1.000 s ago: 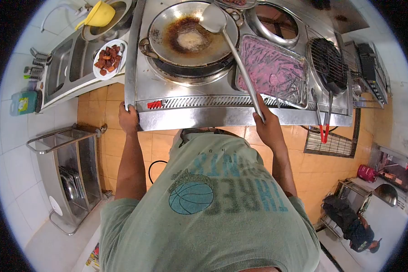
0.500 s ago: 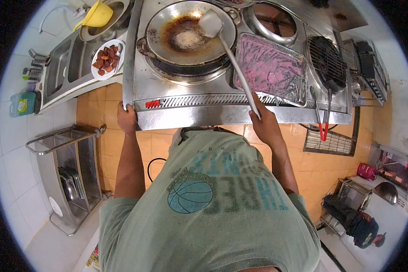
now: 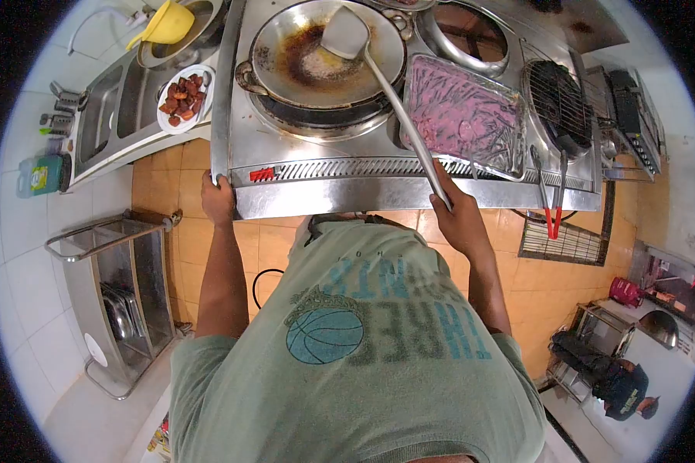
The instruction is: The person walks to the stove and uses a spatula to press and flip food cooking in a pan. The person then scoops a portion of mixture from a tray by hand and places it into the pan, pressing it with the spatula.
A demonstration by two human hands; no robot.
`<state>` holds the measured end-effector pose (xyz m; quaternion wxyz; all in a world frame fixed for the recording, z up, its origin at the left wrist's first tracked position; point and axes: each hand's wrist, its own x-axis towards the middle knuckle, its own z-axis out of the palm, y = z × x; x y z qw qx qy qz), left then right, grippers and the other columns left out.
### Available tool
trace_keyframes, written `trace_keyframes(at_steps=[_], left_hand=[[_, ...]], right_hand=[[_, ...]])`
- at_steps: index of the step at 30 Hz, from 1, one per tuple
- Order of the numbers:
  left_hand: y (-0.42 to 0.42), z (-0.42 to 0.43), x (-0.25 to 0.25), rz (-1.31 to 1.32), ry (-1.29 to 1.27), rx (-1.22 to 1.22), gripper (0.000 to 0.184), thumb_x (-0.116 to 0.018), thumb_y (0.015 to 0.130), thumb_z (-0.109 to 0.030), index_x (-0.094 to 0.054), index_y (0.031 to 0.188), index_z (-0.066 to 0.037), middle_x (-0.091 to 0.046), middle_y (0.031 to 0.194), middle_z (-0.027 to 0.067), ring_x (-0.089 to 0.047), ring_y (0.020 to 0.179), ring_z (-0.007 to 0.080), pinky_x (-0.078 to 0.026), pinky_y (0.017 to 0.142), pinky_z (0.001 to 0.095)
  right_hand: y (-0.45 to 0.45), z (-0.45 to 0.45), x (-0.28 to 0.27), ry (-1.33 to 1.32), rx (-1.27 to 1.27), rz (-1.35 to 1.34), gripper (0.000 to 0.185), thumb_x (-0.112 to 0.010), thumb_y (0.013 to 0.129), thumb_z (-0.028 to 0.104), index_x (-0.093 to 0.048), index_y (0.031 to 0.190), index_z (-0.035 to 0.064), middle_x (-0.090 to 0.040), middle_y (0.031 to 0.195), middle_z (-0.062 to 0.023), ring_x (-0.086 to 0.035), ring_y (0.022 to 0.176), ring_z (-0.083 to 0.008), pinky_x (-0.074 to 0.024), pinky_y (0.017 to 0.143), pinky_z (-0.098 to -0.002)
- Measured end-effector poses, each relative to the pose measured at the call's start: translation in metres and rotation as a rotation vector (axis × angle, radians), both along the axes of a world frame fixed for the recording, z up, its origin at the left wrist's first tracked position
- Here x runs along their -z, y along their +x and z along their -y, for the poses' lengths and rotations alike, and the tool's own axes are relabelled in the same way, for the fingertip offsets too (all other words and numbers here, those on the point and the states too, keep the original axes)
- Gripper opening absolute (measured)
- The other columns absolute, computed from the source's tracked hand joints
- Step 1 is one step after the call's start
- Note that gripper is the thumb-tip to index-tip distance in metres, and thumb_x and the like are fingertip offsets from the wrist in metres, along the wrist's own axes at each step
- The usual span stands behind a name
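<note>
My right hand (image 3: 459, 212) is closed around the handle end of a long metal wok spatula (image 3: 409, 127). The spatula's broad blade lies inside a wide two-handled wok (image 3: 274, 58), over a brown, oily patch with a paler middle. The wok sits on a round burner of the steel stove (image 3: 324, 199). At the stove's front left corner, my left hand (image 3: 218, 199) grips the edge, fingers partly hidden. Right of the wok lies a clear-sided tray (image 3: 517, 166) with pink, wet-looking contents that I cannot name.
A white plate of browned chunks (image 3: 184, 100) sits beside the sink (image 3: 100, 119), below a yellow dipper (image 3: 170, 25). Red-tipped tongs (image 3: 552, 204) overhang the stove's right front, near a grill rack (image 3: 560, 96). A metal rack cart (image 3: 123, 301) stands left. Another person (image 3: 622, 390) is far right.
The spatula's blade has shifted left within the wok and turned to show more of its broad face. My right hand has moved slightly; my left hand stays at the stove's corner.
</note>
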<state>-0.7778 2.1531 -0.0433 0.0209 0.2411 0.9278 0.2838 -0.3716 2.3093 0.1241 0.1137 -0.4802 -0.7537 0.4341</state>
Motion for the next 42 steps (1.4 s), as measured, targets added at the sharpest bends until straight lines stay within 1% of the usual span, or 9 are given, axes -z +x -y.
trace_keyframes(at_steps=[4, 10, 13, 16, 18, 24, 29, 38, 42], left_hand=[[-0.002, 0.001, 0.003, 0.015, -0.021, -0.003, 0.041, -0.047, 0.080, -0.028, -0.053, 0.113, -0.004, -0.060, 0.103, 0.0216, -0.057, 0.093, 0.0390, -0.045, 0.079, 0.0457], [-0.004, 0.001, 0.008, -0.008, -0.035, -0.006, 0.042, -0.047, 0.081, -0.028, -0.052, 0.114, -0.004, -0.060, 0.104, 0.0216, -0.057, 0.093, 0.0385, -0.045, 0.079, 0.0454], [0.001, 0.000, -0.003, 0.036, -0.010, 0.001, 0.041, -0.047, 0.081, -0.028, -0.052, 0.114, -0.003, -0.059, 0.105, 0.0219, -0.058, 0.094, 0.0383, -0.045, 0.079, 0.0448], [-0.005, 0.003, 0.008, -0.005, 0.025, 0.012, 0.040, -0.048, 0.081, -0.024, -0.053, 0.112, 0.000, -0.059, 0.105, 0.0222, -0.057, 0.094, 0.0383, -0.045, 0.079, 0.0438], [-0.006, 0.004, 0.013, -0.059, 0.092, 0.022, 0.039, -0.050, 0.080, -0.021, -0.053, 0.111, 0.001, -0.059, 0.104, 0.0214, -0.056, 0.095, 0.0379, -0.044, 0.081, 0.0431], [0.000, 0.014, 0.014, -0.411, 0.296, 0.144, 0.034, -0.055, 0.072, -0.008, -0.054, 0.104, 0.004, -0.057, 0.100, 0.0179, -0.051, 0.095, 0.0346, -0.039, 0.085, 0.0425], [0.080, -0.042, -0.028, -0.061, 0.488, 0.476, 0.036, -0.054, 0.069, -0.003, -0.055, 0.105, -0.001, -0.056, 0.105, 0.0158, -0.052, 0.099, 0.0336, -0.039, 0.087, 0.0399], [0.189, -0.142, -0.087, -0.072, 0.525, 1.360, 0.044, -0.058, 0.069, 0.003, -0.054, 0.112, -0.005, -0.049, 0.122, 0.0114, -0.047, 0.113, 0.0311, -0.038, 0.096, 0.0416], [0.192, -0.149, -0.090, -0.101, 0.524, 1.409, 0.050, -0.062, 0.068, 0.001, -0.052, 0.116, -0.006, -0.049, 0.123, 0.0115, -0.046, 0.115, 0.0305, -0.036, 0.098, 0.0426]], right_hand=[[0.006, 0.006, -0.008, 0.076, -0.058, -0.075, 0.054, -0.053, 0.083, 0.005, -0.037, 0.135, 0.0146, -0.055, 0.114, -0.0232, -0.054, 0.102, -0.0402, -0.0455, 0.085, -0.0402], [0.006, 0.000, 0.003, -0.032, -0.099, 0.048, 0.054, -0.052, 0.085, 0.002, -0.036, 0.136, 0.0122, -0.049, 0.125, -0.0196, -0.048, 0.116, -0.0288, -0.0417, 0.089, -0.0323], [0.006, -0.004, 0.012, 0.097, -0.072, 0.007, 0.056, -0.054, 0.082, 0.006, -0.037, 0.135, 0.0151, -0.059, 0.101, -0.0259, -0.058, 0.091, -0.0418, -0.0470, 0.076, -0.0420], [0.004, -0.007, 0.009, -0.032, 0.030, -0.113, 0.055, -0.054, 0.085, 0.007, -0.035, 0.136, 0.0141, -0.063, 0.089, -0.0195, -0.062, 0.073, -0.0278, -0.0487, 0.068, -0.0351], [0.001, -0.007, -0.010, -0.281, 0.128, -0.138, 0.054, -0.051, 0.087, 0.009, -0.032, 0.138, 0.0118, -0.057, 0.069, -0.0073, -0.051, 0.057, -0.0113, -0.0465, 0.055, -0.0278], [-0.005, -0.014, -0.013, -0.301, 0.046, -0.147, 0.053, -0.045, 0.090, 0.012, -0.028, 0.140, 0.0118, -0.046, 0.062, -0.0019, -0.043, 0.050, -0.0083, -0.0402, 0.043, -0.0251], [-0.010, -0.013, -0.008, -0.342, -0.017, -0.077, 0.052, -0.043, 0.091, 0.014, -0.027, 0.140, 0.0126, -0.043, 0.061, -0.0006, -0.042, 0.052, -0.0087, -0.0414, 0.044, -0.0246], [-0.019, -0.017, -0.007, -0.370, -0.046, -0.050, 0.053, -0.043, 0.090, 0.016, -0.026, 0.140, 0.0109, -0.044, 0.062, -0.0009, -0.044, 0.053, -0.0083, -0.0415, 0.043, -0.0244], [-0.023, -0.020, -0.008, -0.383, -0.024, -0.025, 0.052, -0.044, 0.090, 0.020, -0.029, 0.139, 0.0176, -0.050, 0.061, -0.0070, -0.049, 0.046, -0.0147, -0.0456, 0.044, -0.0308]])
